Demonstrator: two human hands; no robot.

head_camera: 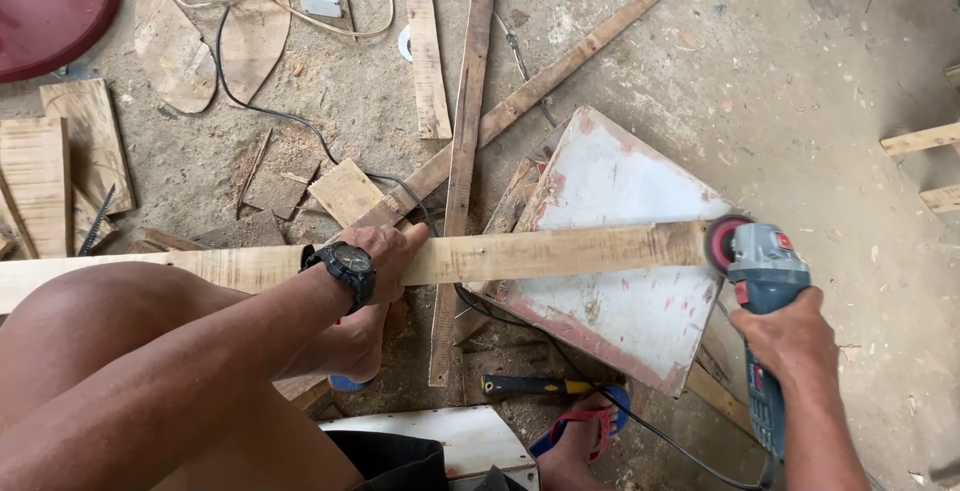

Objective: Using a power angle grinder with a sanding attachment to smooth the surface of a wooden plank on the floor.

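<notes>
Bare concrete floor (800, 71) at the right is open; the left and middle are cluttered with wood scraps (60, 161) and cables (260, 101). A long plank (540, 252) lies across a white painted board (620, 191). The left hand (375, 251), wearing a black watch (347, 264), presses down on the plank mid-length, grip clenched over it. The right hand (790, 336) is clenched around an angle grinder (762, 281), with its disc touching the plank's right end.

The scene is evenly lit by soft daylight; only faint shadows are cast, and everything is rendered sharply.
</notes>
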